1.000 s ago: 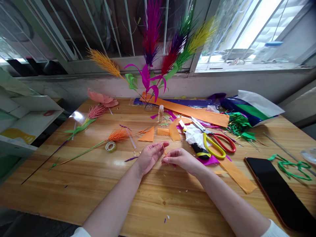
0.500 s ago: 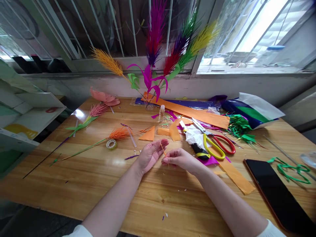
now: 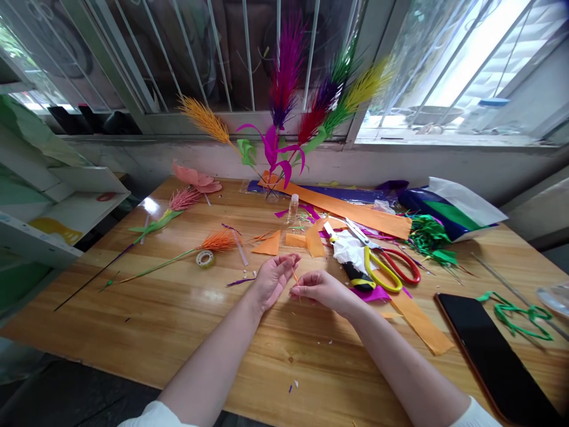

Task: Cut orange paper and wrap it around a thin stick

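Wooden table (image 3: 186, 320) under a barred window, strewn with paper scraps and craft clutter. Near the middle, left hand (image 3: 272, 279) palm-up and relaxed, fingers loosely spread, resting on the table just beside the right. Right hand (image 3: 323, 289) pinched shut on a thin orange sliver (image 3: 294, 276), thumb and forefinger closed in a narrow grip at its lower end; sliver standing up between the two hands, upper end close to the left fingertips, though too fine to say whether touching them. Just beyond the right hand: yellow-handled scissors (image 3: 380, 270) lying across red-handled scissors (image 3: 402, 267), a crumpled white wad, purple scraps. Further back, a small clear bottle (image 3: 293, 207) upright, a long orange paper strip (image 3: 351, 209) and a vase of coloured paper plumes. To the left, an orange paper flower (image 3: 217, 241) on a green stem, tape roll (image 3: 205, 258) touching the stem. Black phone (image 3: 493, 350) flat near the right forearm.

Risks from here, as a judgement: sliver so slender that a tight pinch could crease or snap it; a loose one could drop it among the like-coloured scraps, hard to find again. Open scissor blades near the right wrist, a possible nick on a careless reach.
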The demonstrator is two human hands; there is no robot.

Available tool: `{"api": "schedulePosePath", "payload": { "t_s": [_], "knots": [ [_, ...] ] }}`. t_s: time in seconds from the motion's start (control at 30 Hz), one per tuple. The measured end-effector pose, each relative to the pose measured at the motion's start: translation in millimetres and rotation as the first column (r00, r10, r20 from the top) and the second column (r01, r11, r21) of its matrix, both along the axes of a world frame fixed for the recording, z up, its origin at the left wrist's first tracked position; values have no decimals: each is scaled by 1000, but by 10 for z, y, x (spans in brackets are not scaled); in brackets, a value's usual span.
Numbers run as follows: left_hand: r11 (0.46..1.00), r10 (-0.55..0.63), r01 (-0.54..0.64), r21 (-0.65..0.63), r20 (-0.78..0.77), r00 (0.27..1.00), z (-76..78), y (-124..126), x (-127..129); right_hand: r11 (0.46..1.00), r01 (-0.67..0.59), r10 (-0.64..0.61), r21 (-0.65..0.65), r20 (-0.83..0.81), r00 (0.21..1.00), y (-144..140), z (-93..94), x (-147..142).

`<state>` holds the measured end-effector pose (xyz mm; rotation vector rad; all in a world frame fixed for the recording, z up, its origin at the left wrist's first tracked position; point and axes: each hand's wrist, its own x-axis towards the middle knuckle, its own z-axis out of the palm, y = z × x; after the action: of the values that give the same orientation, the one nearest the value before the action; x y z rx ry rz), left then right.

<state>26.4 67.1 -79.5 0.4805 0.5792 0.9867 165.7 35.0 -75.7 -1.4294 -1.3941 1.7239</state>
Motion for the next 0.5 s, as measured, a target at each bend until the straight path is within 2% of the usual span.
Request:
{"api": "schedulePosePath", "payload": {
  "t_s": [0.1,0.17,0.27,0.4,0.5],
  "knots": [
    [987,-134,137,83,-36,990,16,20,-52,1000,-19,18,-11,-38,999,4,31,32],
    [975,-168,181,131,-106,980,16,32,-77,999,-25,24,-19,-64,998,9,45,44],
    [981,-120,144,129,-178,977,2,41,-72,999,-33,31,-27,-68,997,21,40,43],
    [997,-79,80,3,-178,981,-14,35,-8,999,-53,52,-5,-12,999,35,13,30],
    [997,-66,60,-44,-162,985,-16,22,40,999,-53,53,10,7,999,35,3,21]
  ]
}}
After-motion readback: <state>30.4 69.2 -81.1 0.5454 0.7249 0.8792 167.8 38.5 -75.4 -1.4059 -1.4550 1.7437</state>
